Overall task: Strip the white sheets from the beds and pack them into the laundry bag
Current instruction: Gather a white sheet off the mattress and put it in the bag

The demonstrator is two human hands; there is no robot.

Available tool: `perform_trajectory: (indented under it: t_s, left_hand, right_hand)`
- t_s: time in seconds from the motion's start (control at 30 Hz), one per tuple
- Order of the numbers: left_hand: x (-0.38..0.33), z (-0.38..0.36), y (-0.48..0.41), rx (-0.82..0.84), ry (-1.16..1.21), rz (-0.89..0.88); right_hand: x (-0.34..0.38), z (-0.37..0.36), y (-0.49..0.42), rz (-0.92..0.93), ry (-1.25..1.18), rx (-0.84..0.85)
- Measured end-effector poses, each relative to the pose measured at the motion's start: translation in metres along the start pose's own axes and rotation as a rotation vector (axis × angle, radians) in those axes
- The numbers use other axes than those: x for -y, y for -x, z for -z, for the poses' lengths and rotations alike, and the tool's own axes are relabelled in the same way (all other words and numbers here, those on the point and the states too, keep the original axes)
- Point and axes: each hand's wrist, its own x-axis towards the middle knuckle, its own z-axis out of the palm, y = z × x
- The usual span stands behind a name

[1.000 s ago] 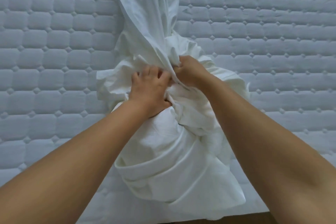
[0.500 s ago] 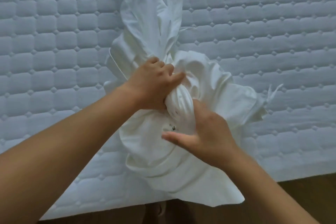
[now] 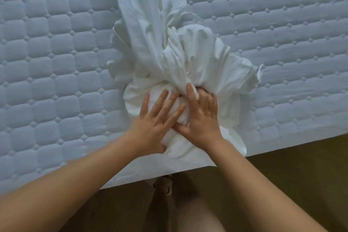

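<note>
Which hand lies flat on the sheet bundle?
The left hand, fingers straight and splayed on the white sheet; the right hand curls into a fold.

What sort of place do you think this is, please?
Probably a bedroom, perhaps in a hotel: a bare quilted mattress, a bundled white sheet on it, and brown floor beside the bed.

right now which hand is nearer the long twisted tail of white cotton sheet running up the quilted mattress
Right. The right hand tucks its fingertips in at the base of the tail; the left hand lies flat on the bunched sheet below, further off.
</note>
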Motion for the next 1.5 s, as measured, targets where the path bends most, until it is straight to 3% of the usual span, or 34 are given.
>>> perform_trajectory:
  t_s: [0.13, 0.3, 0.43, 0.5, 0.6, 0.7, 0.8, 0.83, 0.97, 1.07, 1.13, 1.17, 1.23, 1.3, 1.33, 1.4, 1.5]
  left_hand:
    - [0.005, -0.013, -0.018, 0.001, -0.052, -0.001]
    - [0.01, -0.008, -0.045, -0.003, -0.067, -0.078]
    - [0.017, -0.002, -0.056, -0.167, -0.022, -0.085]
    - [0.019, 0.013, -0.06, -0.143, 0.053, -0.079]
    - [0.026, 0.049, -0.061, 0.117, 0.141, 0.027]
    - [0.038, 0.079, -0.044, 0.446, 0.19, 0.19]
    - [0.043, 0.081, 0.003, 0.607, 0.281, 0.283]
    - [0.04, 0.075, 0.028, 0.564, 0.263, 0.293]
    - [0.014, 0.049, 0.1, 0.041, 0.231, 0.206]
    - [0.02, 0.018, 0.082, -0.04, 0.067, 0.156]
    - [0.031, 0.011, 0.052, -0.041, 0.035, 0.163]
    - [0.038, 0.011, 0.037, -0.048, 0.044, 0.155]
    - [0.048, 0.024, 0.008, 0.022, 0.102, 0.192]
    - [0.062, 0.04, -0.018, 0.109, 0.217, 0.293]
    - [0.07, 0.049, -0.029, 0.128, 0.279, 0.332]
    - [0.091, 0.066, -0.048, 0.202, 0.417, 0.391]
    - [0.116, 0.076, -0.063, 0.319, 0.583, 0.421]
  right_hand:
    - [0.009, -0.008, 0.038, -0.103, 0.109, -0.09]
    - [-0.008, -0.016, 0.07, -0.05, 0.325, 0.162]
    - [-0.017, -0.018, 0.048, -0.051, 0.317, 0.152]
    - [-0.02, -0.007, 0.038, -0.022, 0.232, 0.162]
    - [-0.016, 0.021, 0.023, -0.005, -0.044, 0.263]
    - [0.001, 0.044, 0.006, -0.061, -0.437, 0.53]
    - [0.018, 0.044, -0.009, -0.052, -0.545, 0.831]
    - [0.022, 0.041, -0.014, -0.056, -0.555, 0.894]
    - [0.028, 0.039, -0.043, -0.107, -0.641, 1.032]
    - [0.027, 0.045, -0.062, -0.174, -0.638, 1.113]
    - [0.026, 0.047, -0.069, -0.237, -0.559, 1.013]
    - [0.028, 0.049, -0.07, -0.25, -0.463, 0.884]
    - [0.033, 0.053, -0.062, -0.245, -0.167, 0.501]
    - [0.042, 0.056, -0.037, -0.112, 0.067, 0.102]
    - [0.046, 0.056, -0.02, -0.008, 0.119, -0.004]
    - [0.043, 0.046, 0.002, 0.15, 0.27, 0.012]
    - [0.031, 0.019, -0.013, 0.225, 0.396, 0.124]
